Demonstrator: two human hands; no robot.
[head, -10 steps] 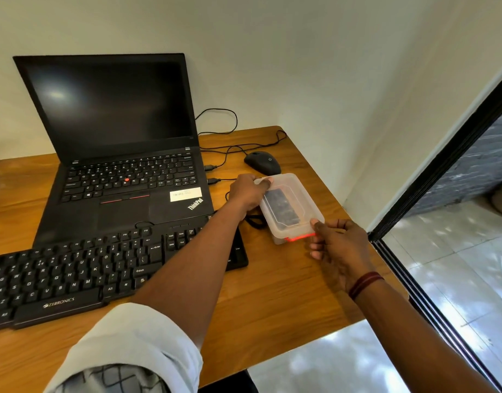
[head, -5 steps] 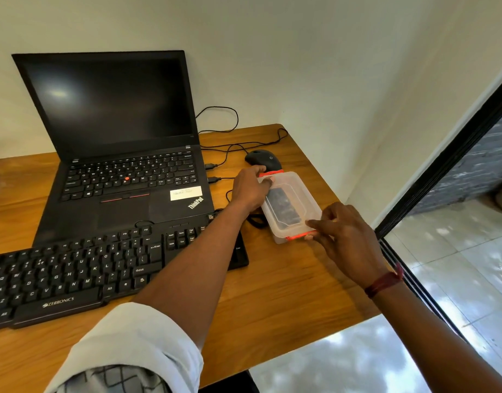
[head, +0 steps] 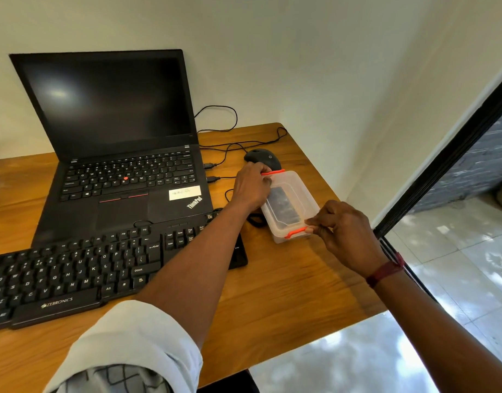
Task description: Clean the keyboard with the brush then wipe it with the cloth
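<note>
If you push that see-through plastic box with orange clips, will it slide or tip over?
Probably slides: the clear plastic box looks low and flat-bottomed on the wooden desk. Likely light, since only one dark item shows inside. Its thin walls may flex under the left hand and right hand.

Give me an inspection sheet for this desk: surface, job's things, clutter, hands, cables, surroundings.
Surface: wooden desk.
Job's things: black keyboard before the laptop; clear box, lid on, something dark inside; brush, cloth not seen.
Clutter: mouse behind the box.
Hands: left hand grips the box's far end; right hand pinches its near orange latch.
Cables: black leads by the laptop's right side.
Surroundings: pale wall; dark door frame, tiled floor at right.
</note>
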